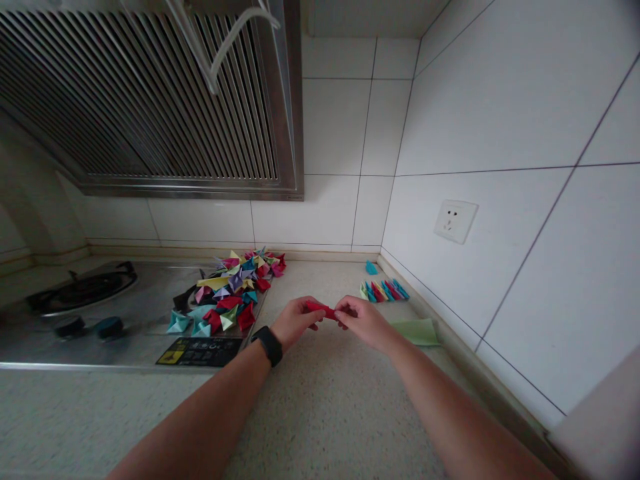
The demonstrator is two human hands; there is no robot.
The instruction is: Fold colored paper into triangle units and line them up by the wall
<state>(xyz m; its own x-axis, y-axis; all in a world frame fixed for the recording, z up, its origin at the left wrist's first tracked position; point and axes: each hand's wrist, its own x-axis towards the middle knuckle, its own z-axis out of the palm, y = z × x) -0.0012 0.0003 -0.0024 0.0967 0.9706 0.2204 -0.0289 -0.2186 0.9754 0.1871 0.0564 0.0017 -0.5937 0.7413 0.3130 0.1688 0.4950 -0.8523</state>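
Left hand (294, 324): we see thumb and fingers pinching the near end of a red folded paper (323, 310).
Right hand (366, 323): we find it gripping the opposite end of that paper.
Red folded paper: narrow, stretched between the two hands over the counter (325, 407); whether its underside touches the surface we cannot tell.
Left wrist: dark watch (269, 346), strap closed.
Beside the right forearm: pale green sheet (419, 333) on the counter, partly hidden from us by the arm.
Beyond the right hand: row of small folded pieces (384, 291), set side by side; we note blue, red, yellow and pale green among them. A lone blue piece (371, 268) lies just behind.
Left of the left hand: heap of folded paper shapes (230, 287), many colours, most on the stove (150, 300).
Stove front: black-and-yellow label (200, 352) near the heap; two dark knobs (109, 328) further left, a burner (83, 291) behind them.
Overhead, left: slatted range hood (150, 107).
Walls: white tile, with a power outlet (456, 221) on our right.
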